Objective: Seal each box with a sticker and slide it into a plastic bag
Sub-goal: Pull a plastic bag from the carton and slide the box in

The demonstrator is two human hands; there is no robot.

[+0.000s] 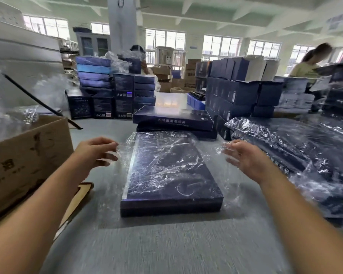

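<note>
Head view records one flat dark-blue box (172, 175) lying at the centre of the grey table (166, 248). A clear plastic bag (210, 153) is spread over its top and spills onto the table at both sides. The left hand (96, 152) is held at the bag's left edge, fingers curled, and the tips appear to pinch the film. The right hand (246, 159) is held at the right edge, fingers slightly spread with film draped across them. Whether anything is gripped there cannot be told, owing to blur.

Handling is judged as follows. The box is expected to be rigid and fairly light, and is best taken by its long side edges. The bag is thin, limp, clingy and easily torn. It is best held at the mouth corners and kept open and taut.

Not determined: no sticker is seen, so sealing cannot be confirmed. The bag's mouth, and how far the box is inserted, cannot be traced through the glare. Further boxes (174, 119) are stacked just beyond, and bagged boxes (305, 155) lie to the right. A cardboard carton (28, 155) at left is cut off by the frame.
</note>
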